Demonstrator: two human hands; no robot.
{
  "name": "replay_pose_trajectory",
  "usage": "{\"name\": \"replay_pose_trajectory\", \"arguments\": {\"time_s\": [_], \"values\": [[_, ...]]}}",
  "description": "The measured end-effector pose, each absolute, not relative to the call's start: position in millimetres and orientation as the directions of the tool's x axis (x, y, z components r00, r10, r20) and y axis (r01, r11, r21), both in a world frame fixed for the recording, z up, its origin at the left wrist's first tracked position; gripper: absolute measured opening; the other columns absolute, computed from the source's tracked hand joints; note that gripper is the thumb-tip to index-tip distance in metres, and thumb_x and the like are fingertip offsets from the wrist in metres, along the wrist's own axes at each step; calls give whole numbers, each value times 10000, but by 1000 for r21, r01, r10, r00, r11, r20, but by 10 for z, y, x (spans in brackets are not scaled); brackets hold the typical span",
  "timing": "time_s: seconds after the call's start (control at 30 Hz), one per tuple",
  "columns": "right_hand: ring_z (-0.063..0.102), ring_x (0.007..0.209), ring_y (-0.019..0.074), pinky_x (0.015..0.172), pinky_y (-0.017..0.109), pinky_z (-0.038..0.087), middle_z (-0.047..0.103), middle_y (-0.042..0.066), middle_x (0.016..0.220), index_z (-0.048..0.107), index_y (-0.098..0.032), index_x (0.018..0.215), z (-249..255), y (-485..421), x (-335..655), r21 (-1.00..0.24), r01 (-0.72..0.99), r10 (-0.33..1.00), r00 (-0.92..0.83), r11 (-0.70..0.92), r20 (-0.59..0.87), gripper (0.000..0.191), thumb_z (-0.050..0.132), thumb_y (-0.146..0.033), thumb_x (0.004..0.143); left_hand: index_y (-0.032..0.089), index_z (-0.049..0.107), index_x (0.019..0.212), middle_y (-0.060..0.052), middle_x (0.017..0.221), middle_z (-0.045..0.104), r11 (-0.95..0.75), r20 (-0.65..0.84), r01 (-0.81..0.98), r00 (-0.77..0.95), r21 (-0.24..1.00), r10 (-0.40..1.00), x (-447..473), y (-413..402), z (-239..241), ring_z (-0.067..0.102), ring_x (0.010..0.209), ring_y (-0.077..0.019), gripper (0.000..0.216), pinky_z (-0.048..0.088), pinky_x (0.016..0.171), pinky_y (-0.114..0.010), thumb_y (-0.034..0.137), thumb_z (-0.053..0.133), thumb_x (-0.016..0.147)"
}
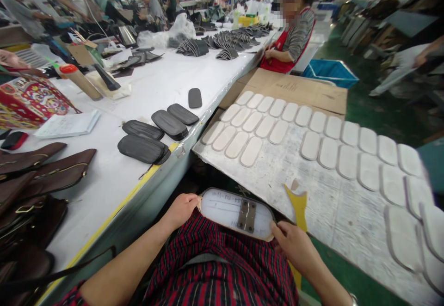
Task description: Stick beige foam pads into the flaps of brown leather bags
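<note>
Panel (222, 208) was pinched by left hand (182, 210) and right hand (290, 238), hinge (247, 215) between their fingers; if either grip was loosened, dropping was risked.

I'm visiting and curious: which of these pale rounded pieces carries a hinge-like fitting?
The held piece, between left hand and right hand: a dark fitting sits on it; the pieces on the board show none.

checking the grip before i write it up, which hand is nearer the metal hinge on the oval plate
Right. The right hand pinches the oval plate at the end closer to the metal hinge; the left hand holds the opposite end, farther off.
</note>
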State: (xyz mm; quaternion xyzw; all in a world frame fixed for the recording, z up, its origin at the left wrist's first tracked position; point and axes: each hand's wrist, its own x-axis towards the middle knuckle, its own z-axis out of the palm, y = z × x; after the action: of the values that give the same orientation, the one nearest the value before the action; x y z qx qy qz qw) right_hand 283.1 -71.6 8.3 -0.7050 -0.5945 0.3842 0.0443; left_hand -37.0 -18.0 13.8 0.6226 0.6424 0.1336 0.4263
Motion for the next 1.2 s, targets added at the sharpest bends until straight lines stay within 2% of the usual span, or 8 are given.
{"name": "replay_pose_trajectory", "arguments": {"time_s": [0.23, 0.3, 0.4, 0.5, 0.63, 0.97, 1.07, 1.2], "values": [[566, 546, 159, 538, 250, 343, 579, 22, 540, 429, -211, 565, 115, -724, 2779, -440, 858, 894, 48, -265, -445, 386, 303, -408, 872, 170, 509, 563, 6, 563, 529, 97, -314, 800, 118, 593, 942, -321, -207, 190, 487, 574, -132, 429, 310, 548, -236, 394, 298, 861], [563, 547, 155, 543, 249, 348, 581, 29, 542, 433, -206, 554, 125, -730, 2764, -426, 865, 909, 76, -265, -410, 389, 316, -404, 867, 174, 516, 577, -7, 582, 557, 49, -306, 851, 134, 523, 943, -287, -220, 230, 510, 585, -137, 440, 305, 550, -237, 412, 288, 868], [567, 522, 138, 518, 228, 366, 569, 15, 519, 452, -193, 563, 133, -772, 2762, -521, 793, 903, 83, -315, -421, 357, 385, -416, 835, 181, 559, 642, -47, 681, 630, -8, -310, 930, 130, 366, 942, -251, -219, 269, 574, 670, -175, 399, 317, 586, -250, 403, 308, 859], [591, 496, 133, 465, 205, 399, 588, -3, 565, 504, -174, 688, 90, -820, 2781, -672, 595, 856, 52, -440, -514, 241, 462, -392, 784, 190, 576, 687, -72, 742, 657, -34, -350, 956, 140, 292, 926, -254, -164, 242, 601, 730, -220, 396, 334, 607, -269, 428, 302, 847], [615, 507, 146, 429, 204, 429, 590, -3, 610, 511, -163, 727, 6, -850, 2783, -727, 456, 835, 73, -514, -545, 190, 455, -341, 766, 194, 580, 713, -75, 770, 663, -53, -390, 945, 185, 324, 902, -277, -106, 203, 607, 757, -239, 409, 352, 629, -280, 465, 298, 831], [607, 507, 134, 432, 191, 412, 575, -6, 576, 468, -172, 647, 26, -774, 2780, -691, 470, 805, 75, -549, -589, 159, 392, -257, 757, 195, 562, 769, -66, 789, 652, -42, -400, 921, 208, 387, 892, -320, -164, 177, 604, 769, -231, 369, 368, 653, -279, 456, 310, 835], [577, 489, 120, 454, 195, 389, 553, -11, 535, 459, -179, 634, 59, -744, 2754, -635, 597, 824, 79, -490, -562, 252, 373, -338, 810, 194, 571, 746, -59, 764, 649, -43, -374, 900, 223, 434, 900, -342, -147, 165, 601, 744, -218, 383, 372, 644, -276, 449, 305, 849], [544, 504, 134, 494, 228, 374, 549, 9, 528, 453, -199, 576, 82, -746, 2746, -446, 863, 912, 38, -236, -409, 366, 359, -439, 834, 206, 599, 686, -19, 696, 648, -34, -282, 805, 246, 592, 927, -470, -63, 208, 601, 683, -177, 412, 400, 629, -251, 485, 344, 850]]}}
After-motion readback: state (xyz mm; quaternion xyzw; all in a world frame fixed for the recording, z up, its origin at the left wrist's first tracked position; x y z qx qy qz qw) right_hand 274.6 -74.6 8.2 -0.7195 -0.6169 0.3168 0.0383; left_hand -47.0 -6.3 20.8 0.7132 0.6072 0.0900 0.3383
